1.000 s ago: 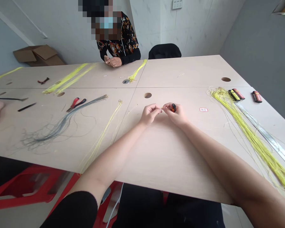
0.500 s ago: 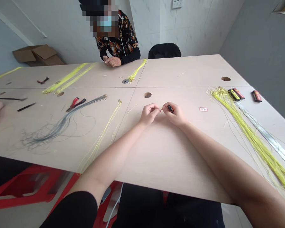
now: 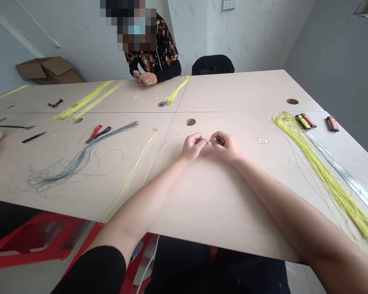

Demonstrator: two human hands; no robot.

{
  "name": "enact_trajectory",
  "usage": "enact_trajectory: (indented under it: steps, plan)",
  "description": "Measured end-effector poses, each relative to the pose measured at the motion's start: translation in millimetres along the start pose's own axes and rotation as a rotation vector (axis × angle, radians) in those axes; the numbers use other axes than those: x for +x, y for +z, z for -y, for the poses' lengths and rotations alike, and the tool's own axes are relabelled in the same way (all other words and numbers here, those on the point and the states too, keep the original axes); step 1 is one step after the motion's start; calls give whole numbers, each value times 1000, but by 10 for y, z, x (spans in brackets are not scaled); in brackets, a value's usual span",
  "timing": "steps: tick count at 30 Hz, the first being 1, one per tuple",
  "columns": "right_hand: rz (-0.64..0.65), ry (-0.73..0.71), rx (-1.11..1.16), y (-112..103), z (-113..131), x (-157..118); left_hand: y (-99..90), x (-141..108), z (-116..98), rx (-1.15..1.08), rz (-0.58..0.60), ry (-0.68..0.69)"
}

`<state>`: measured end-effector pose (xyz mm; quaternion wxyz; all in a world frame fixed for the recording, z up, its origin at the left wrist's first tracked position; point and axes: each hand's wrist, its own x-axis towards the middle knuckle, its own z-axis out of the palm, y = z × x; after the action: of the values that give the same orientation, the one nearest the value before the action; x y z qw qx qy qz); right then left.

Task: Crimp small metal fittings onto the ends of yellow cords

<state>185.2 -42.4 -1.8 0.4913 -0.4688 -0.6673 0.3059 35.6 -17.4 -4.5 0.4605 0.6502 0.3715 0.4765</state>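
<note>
Nearest, two bare forearms, the left with a black sleeve (image 3: pixel 92 269), slanting inward over the pale surface (image 3: pixel 214 204) to meet at mid-view. Left hand (image 3: pixel 192 147): knuckles up, thumb and forefinger together, grip closed on a tiny piece (image 3: pixel 209 141), too small to identify. Right hand (image 3: pixel 227 148): fingers curled, fingertips beside the same piece, grip closed round a dark tool (image 3: pixel 220 141) with some orange. Tool: lodged in the fist, mostly hidden, its visible part short, long axis slanting from upper left to lower right of view, dark end uppermost; full tilt cannot be told. Left of the hands: loose yellow strands (image 3: pixel 135 167), a grey bundle (image 3: pixel 86 157), red-and-black pliers (image 3: pixel 97 134). Right: a small label (image 3: pixel 263 141), a thick yellow bundle (image 3: pixel 325 175). Farthest: one seated person (image 3: pixel 153 53), both hands together at the far edge.
</note>
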Motion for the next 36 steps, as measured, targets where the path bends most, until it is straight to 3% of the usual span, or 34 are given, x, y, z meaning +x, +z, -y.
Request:
enact_trajectory:
  steps: [16,26,31,36]
  plan:
    - [0,12,-4,-9,16,4,-11,0,14,1,3,9]
    - [-104,113,120,-39,-41,39,-26,9,34,-57,-31,-3]
    - [17,322,437,-5,-40,56,-9,2,-10,-81,-36,48]
    - [166,410,640,38,16,66,5,9,-27,-133,-76,69]
